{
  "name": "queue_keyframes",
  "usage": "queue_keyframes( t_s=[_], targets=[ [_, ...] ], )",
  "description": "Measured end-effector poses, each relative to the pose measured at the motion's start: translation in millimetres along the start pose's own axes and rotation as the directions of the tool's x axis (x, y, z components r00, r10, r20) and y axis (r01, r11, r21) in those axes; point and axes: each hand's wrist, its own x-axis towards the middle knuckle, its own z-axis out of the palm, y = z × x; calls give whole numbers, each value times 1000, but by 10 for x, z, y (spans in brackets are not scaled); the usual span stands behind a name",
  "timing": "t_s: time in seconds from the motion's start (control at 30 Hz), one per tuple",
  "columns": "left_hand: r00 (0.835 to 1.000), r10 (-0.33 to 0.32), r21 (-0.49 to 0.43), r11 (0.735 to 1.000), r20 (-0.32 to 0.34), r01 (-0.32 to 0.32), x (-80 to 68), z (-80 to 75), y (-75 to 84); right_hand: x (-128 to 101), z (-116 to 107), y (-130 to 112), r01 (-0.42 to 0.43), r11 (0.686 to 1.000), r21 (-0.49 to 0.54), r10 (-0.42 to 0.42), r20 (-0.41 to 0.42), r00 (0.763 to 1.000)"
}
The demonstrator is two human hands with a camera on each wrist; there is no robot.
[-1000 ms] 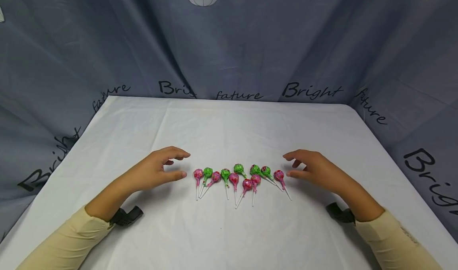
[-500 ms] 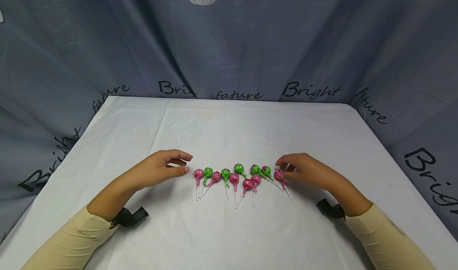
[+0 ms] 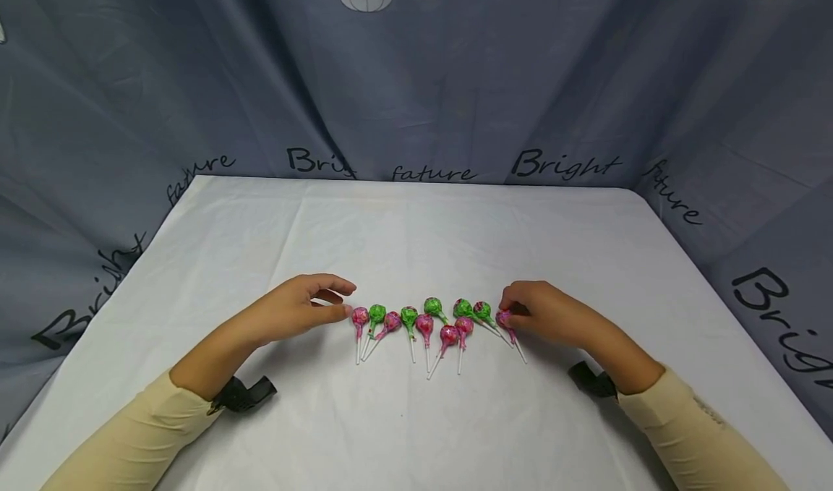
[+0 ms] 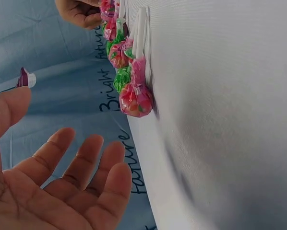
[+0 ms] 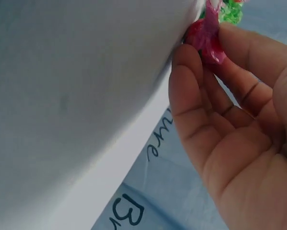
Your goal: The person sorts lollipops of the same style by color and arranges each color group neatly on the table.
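White tablecloth (image 3: 416, 238) over the table, grey-blue backdrop curtain (image 3: 416, 79) printed "Bright future" behind and beside.

Two bare hands: left hand (image 3: 296, 309), right hand (image 3: 553, 314). Long cream-coloured sleeves (image 3: 130, 440) reaching to both wrists, close-fitting. Black wrist-mounted camera unit (image 3: 244, 395) strapped beneath each wrist, at the sleeve cuff. No rings, no gloves.

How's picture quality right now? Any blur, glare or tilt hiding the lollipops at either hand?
Head view: sharp, evenly lit, soft shadows under both arms, no glare on the white table. Left wrist view: rotated sideways, open left hand slightly soft up close, nearest pink lollipop crisp. Right wrist view: also tilted, right hand fills the frame, pinched pink lollipop a little blurred.
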Motion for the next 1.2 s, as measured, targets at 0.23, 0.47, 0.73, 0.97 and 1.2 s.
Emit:
queue_keyframes(
  t_s=[0.23, 0.47, 0.73, 0.97, 1.2],
  targets=[
    [999, 27, 65, 998, -18, -25, 66, 32, -31, 13, -14, -19, 2, 1000, 1, -2, 9, 1000],
    [999, 41, 95, 995, 17, -42, 151, 76, -97, 23, -16, -13, -13, 1000, 16, 13, 20, 1000],
    [998, 51, 176, 983, 43, -58, 213, 135, -101, 27, -1, -28, -27, 1000, 12, 27, 18, 999],
    [997, 62, 222, 972, 56, -73, 257, 160, -66, 23, 1, -20, -18, 1000, 4, 18, 13, 1000],
    [996, 66, 238, 968, 59, -78, 332, 214, -77, 20, 1, -20, -15, 1000, 5, 15, 14, 1000]
  ],
)
